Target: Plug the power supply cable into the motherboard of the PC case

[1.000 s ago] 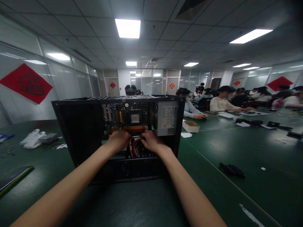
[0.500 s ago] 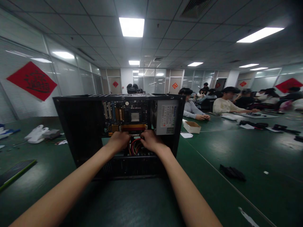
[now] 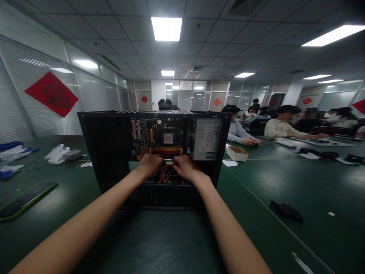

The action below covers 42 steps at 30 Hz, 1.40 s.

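Observation:
A black computer case stands open-sided on the green table, its inside facing me. Within it are a motherboard with slots and a square silver processor socket, and a silver power supply at upper right. Both hands reach inside to the motherboard's lower edge, just below the memory slots. My left hand is closed, knuckles towards me. My right hand is closed too, a short gap away. A thin pale strip shows between them; what the fingertips grip is hidden. Coloured cables hang below and between the hands.
At left lie a green-edged dark keyboard-like panel and white plastic bags. To the right are a small open box, a crumpled black cloth-like item and a paper scrap. Several people sit further back on the right.
The view has turned slightly left, so everything shifts rightward. Both hands stay at the same place inside the case, still closed.

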Motion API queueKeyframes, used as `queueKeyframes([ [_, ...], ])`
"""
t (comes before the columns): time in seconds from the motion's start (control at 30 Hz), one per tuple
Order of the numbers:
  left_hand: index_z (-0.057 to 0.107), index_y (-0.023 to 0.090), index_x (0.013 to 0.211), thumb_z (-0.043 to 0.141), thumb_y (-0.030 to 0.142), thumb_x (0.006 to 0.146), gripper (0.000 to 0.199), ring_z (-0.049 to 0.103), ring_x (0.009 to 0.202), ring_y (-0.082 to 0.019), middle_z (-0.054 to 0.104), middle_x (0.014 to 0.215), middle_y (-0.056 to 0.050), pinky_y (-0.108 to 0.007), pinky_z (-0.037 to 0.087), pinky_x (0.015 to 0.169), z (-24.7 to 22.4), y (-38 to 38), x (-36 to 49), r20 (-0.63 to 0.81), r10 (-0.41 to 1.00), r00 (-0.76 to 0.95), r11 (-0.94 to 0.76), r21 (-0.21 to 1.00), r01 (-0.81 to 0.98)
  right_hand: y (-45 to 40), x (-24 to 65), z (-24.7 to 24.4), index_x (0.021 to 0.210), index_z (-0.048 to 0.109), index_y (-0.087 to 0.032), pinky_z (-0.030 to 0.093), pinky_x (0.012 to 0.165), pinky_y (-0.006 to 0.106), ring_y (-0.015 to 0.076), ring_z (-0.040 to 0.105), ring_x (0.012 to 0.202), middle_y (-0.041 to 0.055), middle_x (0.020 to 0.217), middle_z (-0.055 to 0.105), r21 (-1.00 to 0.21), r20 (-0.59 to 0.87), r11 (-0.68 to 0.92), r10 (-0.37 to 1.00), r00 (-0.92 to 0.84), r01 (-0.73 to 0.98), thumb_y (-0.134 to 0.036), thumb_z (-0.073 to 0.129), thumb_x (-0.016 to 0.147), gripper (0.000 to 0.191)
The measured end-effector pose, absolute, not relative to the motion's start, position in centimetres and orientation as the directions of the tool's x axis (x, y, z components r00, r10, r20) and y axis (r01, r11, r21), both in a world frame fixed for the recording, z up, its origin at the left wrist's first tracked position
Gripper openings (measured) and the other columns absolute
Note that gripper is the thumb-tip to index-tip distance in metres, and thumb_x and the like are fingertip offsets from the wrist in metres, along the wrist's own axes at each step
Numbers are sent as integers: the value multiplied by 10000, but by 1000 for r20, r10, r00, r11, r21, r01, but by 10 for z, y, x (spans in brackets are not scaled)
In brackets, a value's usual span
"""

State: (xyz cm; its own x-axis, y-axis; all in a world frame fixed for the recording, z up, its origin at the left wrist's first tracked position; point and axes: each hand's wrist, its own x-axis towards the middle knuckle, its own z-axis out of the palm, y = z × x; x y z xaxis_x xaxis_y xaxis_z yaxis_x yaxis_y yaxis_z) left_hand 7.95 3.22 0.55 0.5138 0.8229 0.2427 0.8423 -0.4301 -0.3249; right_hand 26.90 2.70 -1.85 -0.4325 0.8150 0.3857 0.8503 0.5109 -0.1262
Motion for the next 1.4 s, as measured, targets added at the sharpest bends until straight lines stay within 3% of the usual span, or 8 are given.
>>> queueKeyframes([
  [0.4, 749, 258, 1071, 493, 318, 938, 296, 704, 947, -272, 749, 1029, -110, -331, 510, 774, -2, 39, 70, 325, 863, 386, -367, -120, 922, 21, 262, -14, 990, 625, -164, 401, 760, 263, 185, 609, 957, 77, 1018, 647, -14, 419, 547, 763, -492, 837, -200, 538, 954, 100],
  [0.8, 740, 324, 1114, 478, 277, 919, 329, 691, 999, -245, 747, 1078, -59, -323, 516, 806, -14, 45, 59, 329, 869, 369, -402, 35, 915, 19, 253, -13, 989, 592, -180, 420, 714, 260, 171, 616, 933, 68, 1122, 582, 69, 428, 533, 748, -507, 844, -110, 528, 919, 118],
  [1.07, 751, 314, 1113, 495, 338, 910, 328, 697, 960, -283, 752, 1030, -92, -359, 518, 783, -12, 43, 62, 330, 877, 349, -383, 42, 923, 41, 251, -12, 1017, 593, -151, 435, 745, 277, 191, 628, 922, 96, 1126, 584, 223, 299, 588, 718, -629, 777, -100, 497, 922, 145],
  [1.4, 753, 294, 1095, 467, 353, 927, 337, 690, 983, -292, 749, 1044, -90, -369, 517, 782, -11, 45, 62, 331, 878, 345, -394, 94, 914, 43, 249, -15, 1024, 591, -138, 424, 773, 278, 190, 611, 936, 111, 1121, 581, 220, 335, 570, 718, -610, 792, -103, 439, 954, 172],
])
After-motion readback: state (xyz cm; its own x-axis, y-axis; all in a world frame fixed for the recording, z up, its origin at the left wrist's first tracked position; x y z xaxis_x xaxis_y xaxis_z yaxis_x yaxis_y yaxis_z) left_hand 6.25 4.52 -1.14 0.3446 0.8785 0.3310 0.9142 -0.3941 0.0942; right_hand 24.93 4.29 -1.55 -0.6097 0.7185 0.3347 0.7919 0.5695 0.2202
